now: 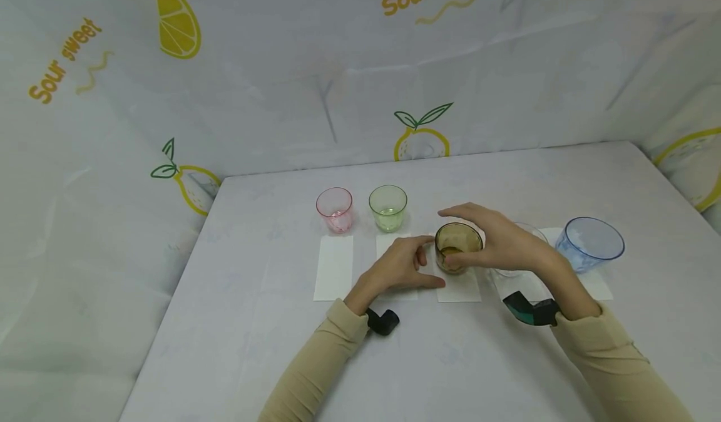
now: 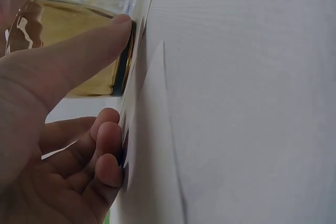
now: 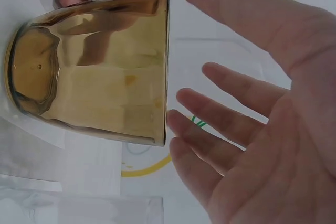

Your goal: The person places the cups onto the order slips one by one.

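Note:
An amber glass (image 1: pixel 459 240) stands upright on a white paper strip (image 1: pixel 459 292), between both hands. My left hand (image 1: pixel 402 262) is low at its left side, thumb stretched out in front of the strip's near part and the other fingers loosely bent. In the left wrist view that thumb overlaps the glass near its base. Over the rim, my right hand (image 1: pixel 504 240) spreads its thumb and fingers wide. The right wrist view shows these fingers (image 3: pixel 226 119) extended, with a gap between the palm and the amber glass (image 3: pixel 110 72).
A pink glass (image 1: pixel 335 210) and a green glass (image 1: pixel 388 209) stand behind two paper strips at left. To the right, a clear glass (image 1: pixel 532 231) is partly hidden by the right hand, and a blue glass (image 1: pixel 588 243) stands on another strip. A printed cloth hangs behind.

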Demonstrator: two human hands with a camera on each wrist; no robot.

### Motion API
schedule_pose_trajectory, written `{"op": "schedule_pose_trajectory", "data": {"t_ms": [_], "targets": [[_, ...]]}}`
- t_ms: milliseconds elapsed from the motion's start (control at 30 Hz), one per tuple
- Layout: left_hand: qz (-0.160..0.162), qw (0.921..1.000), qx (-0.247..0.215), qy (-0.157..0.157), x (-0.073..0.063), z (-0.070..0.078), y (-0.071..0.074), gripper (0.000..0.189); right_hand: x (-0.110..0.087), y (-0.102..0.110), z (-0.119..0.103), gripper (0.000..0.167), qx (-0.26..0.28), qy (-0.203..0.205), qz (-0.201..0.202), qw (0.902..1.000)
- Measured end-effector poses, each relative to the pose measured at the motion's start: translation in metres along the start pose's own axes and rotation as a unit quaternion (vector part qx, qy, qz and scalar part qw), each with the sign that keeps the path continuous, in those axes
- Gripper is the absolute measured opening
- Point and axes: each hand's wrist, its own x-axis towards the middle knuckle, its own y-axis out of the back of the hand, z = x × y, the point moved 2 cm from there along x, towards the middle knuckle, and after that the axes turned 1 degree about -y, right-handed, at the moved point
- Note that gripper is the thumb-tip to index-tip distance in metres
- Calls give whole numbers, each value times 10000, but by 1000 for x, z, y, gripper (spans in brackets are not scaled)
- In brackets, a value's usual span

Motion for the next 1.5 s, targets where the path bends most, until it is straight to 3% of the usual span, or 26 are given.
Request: {"op": "schedule_pose_trajectory", "data": {"t_ms": [433, 600, 900, 1100, 1233, 1500], "targets": [[-128, 9998, 123, -119, -10, -3, 23, 75, 3, -1, 3, 62, 280, -109, 846, 9960], [-116, 9992, 380, -58, -18, -5, 31, 70, 8, -1, 3, 63, 432, -200, 1050, 9933], [-35, 9979, 628, 147, -41, -7, 47, 69, 14, -5, 4, 66, 543, -444, 955, 9930], [272, 9973, 584, 358, -55, -12, 52, 70, 16, -7, 2, 69, 603, -561, 937, 9922], [457, 9966, 549, 404, -58, -21, 51, 71, 19, -8, -1, 69, 580, -521, 926, 9927], [480, 9972, 433, 388, -60, -37, 52, 72, 34, -8, -10, 72, 548, -460, 897, 9934]]}}
